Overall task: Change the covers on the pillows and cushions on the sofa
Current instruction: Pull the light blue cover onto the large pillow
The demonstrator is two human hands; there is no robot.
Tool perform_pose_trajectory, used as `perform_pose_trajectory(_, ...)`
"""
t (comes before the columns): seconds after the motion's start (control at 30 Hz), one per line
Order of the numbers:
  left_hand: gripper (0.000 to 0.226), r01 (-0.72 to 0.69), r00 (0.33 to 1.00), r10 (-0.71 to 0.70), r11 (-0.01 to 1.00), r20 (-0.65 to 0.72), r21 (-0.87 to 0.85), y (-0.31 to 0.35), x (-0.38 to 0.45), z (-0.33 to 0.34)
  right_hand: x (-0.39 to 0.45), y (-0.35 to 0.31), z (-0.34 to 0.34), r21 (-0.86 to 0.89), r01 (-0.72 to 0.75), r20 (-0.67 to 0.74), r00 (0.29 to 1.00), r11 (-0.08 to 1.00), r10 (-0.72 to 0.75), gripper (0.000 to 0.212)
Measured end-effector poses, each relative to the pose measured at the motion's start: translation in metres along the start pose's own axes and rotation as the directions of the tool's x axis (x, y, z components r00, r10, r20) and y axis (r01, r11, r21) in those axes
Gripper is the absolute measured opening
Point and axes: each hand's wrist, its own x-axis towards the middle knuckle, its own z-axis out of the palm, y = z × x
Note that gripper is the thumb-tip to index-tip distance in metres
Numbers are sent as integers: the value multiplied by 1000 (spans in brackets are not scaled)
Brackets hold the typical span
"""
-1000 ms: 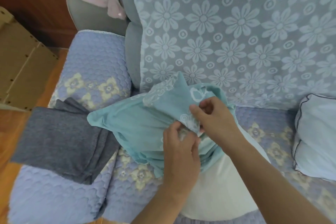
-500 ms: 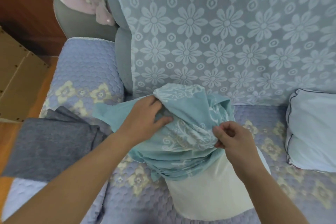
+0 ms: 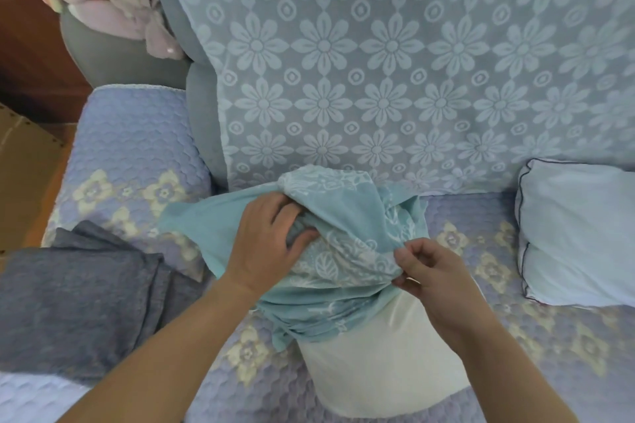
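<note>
While the teal cover (image 3: pixel 347 247) sits bunched over the white pillow (image 3: pixel 378 357), left hand (image 3: pixel 271 237) grips its folds, right hand (image 3: pixel 429 271) pinches its edge; whether it's going on or coming off is unclear, next move probably an even pull along the pillow.

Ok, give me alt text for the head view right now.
Left hand grips the bunched teal cover while the right hand pinches its edge, over a white pillow on the sofa seat. Folded grey fabric lies left, a pale cushion right.

Teal cover (image 3: pixel 347 216): soft matt cloth, lace-patterned. Pillow (image 3: pixel 381 364): smooth cream fabric. Seat pad (image 3: pixel 137 148): quilted lilac cloth. Folded cloth (image 3: pixel 79 299), lower left: grey, matt knit.
</note>
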Motion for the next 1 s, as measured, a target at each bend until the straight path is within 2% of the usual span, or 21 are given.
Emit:
perform_pose_trajectory(0.07, 49, -33, 998, 31, 999, 58, 39, -8, 5, -3, -1, 1, -4, -10, -18, 11, 1000, 1000, 18, 14)
perform_pose_trajectory(0.1, 53, -14, 993, 13, 1000, 120, 5, -9, 10, -6, -1, 2, -6, -20, -22, 14, 1000, 1000, 22, 14)
perform_pose_trajectory(0.17, 60, 184, 956, -131, 965, 262, -188, -7, 23, -9, -2, 3, -9, -44, -22, 19, 1000, 999, 22, 16)
perform_pose_trajectory(0.23, 58, 405, 885, -271, 848, 378, -341, -3, 43, -18, -3, 5, -14, -64, -26, 13, 1000, 998, 27, 18)
perform_pose_trajectory(0.33, 38, 518, 733, -177, 771, 657, -370, 16, 75, -37, -2, 10, -15, -146, -21, -28, 999, 989, 17, 20)
perform_pose_trajectory(0.37, 29, 529, 693, -122, 756, 710, -386, 28, 82, -41, -2, 11, -13, -155, -19, -28, 1000, 988, 15, 21)
perform_pose_trajectory(0.4, 21, 483, 687, -67, 786, 724, -386, 44, 87, -43, -2, 12, -11, -154, -20, -21, 1000, 988, 17, 21)
perform_pose_trajectory(0.43, 14, 375, 704, -12, 855, 710, -357, 58, 88, -42, -3, 13, -8, -144, -22, -13, 1000, 989, 21, 22)
perform_pose_trajectory(0.47, 12, 267, 731, 10, 916, 683, -300, 69, 85, -39, -3, 13, -6, -132, -27, -9, 1000, 991, 26, 22)
perform_pose_trajectory(0.53, 9, 88, 816, 47, 975, 576, -205, 79, 73, -31, -5, 13, -7, -106, -37, -15, 999, 994, 35, 21)
perform_pose_trajectory(0.63, 8, 139, 906, -45, 970, 421, -198, 72, 62, -55, -4, 12, -14, -111, -42, -55, 998, 993, 36, 20)
perform_pose_trajectory(0.7, 13, 32, 930, 49, 977, 364, -211, 70, 49, -75, -1, 13, -17, -136, -44, -63, 997, 990, 35, 20)
perform_pose_trajectory(0.73, 14, -28, 900, 127, 972, 418, -234, 73, 42, -85, 0, 14, -17, -143, -51, -55, 998, 988, 43, 20)
perform_pose_trajectory(0.77, 17, -88, 833, 215, 961, 509, -263, 78, 34, -90, 1, 15, -17, -147, -56, -41, 998, 987, 51, 19)
perform_pose_trajectory(0.83, 19, -238, 662, 367, 930, 654, -281, 89, 19, -89, -1, 19, -15, -142, -63, 0, 998, 988, 64, 18)
perform_pose_trajectory(0.9, 20, -307, 568, 423, 905, 705, -296, 85, 12, -80, -4, 23, -12, -128, -73, 41, 996, 989, 79, 18)
perform_pose_trajectory(0.93, 21, -266, 571, 434, 901, 697, -343, 78, 14, -76, -6, 25, -10, -136, -79, 53, 995, 987, 87, 18)
perform_pose_trajectory(0.97, 19, -155, 624, 404, 903, 669, -401, 71, 18, -72, -8, 26, -8, -150, -81, 55, 994, 985, 90, 18)
perform_pose_trajectory(1.0, 17, -7, 722, 316, 893, 615, -451, 65, 23, -69, -8, 27, -6, -161, -77, 54, 995, 984, 87, 17)
